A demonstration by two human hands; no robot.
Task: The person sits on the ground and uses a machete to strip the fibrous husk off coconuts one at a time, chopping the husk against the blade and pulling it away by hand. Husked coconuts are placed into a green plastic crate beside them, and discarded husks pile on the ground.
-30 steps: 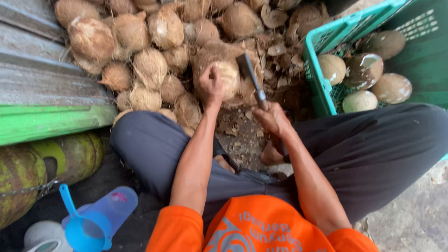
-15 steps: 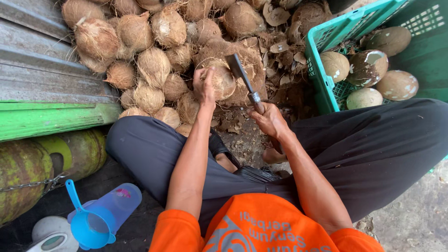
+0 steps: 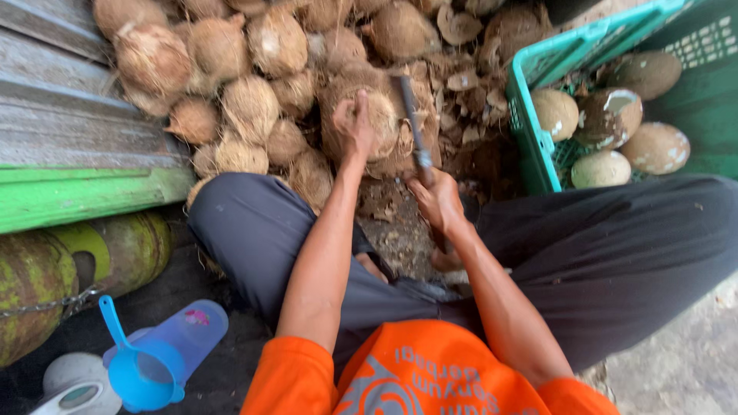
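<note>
My left hand (image 3: pixel 352 123) grips a brown, fibrous coconut (image 3: pixel 380 115) out in front of me, over the edge of a heap of husked coconuts (image 3: pixel 231 69). In my right hand (image 3: pixel 438 201) is a cleaver (image 3: pixel 411 123), blade pointing away from me and lying against the right side of that coconut. Both arms reach forward over my grey-trousered legs, and I wear an orange shirt.
A green plastic crate (image 3: pixel 538 115) at the right holds several peeled, pale coconuts (image 3: pixel 607 115). Husk scraps (image 3: pixel 461 84) litter the ground between heap and crate. At left are a green wooden ledge (image 3: pixel 77 200), a green cylinder (image 3: pixel 46 277) and a blue plastic jug (image 3: pixel 154 361).
The cleaver has come down from a raised, tilted position to rest against the coconut. My left hand has kept its hold and turned the nut slightly.
</note>
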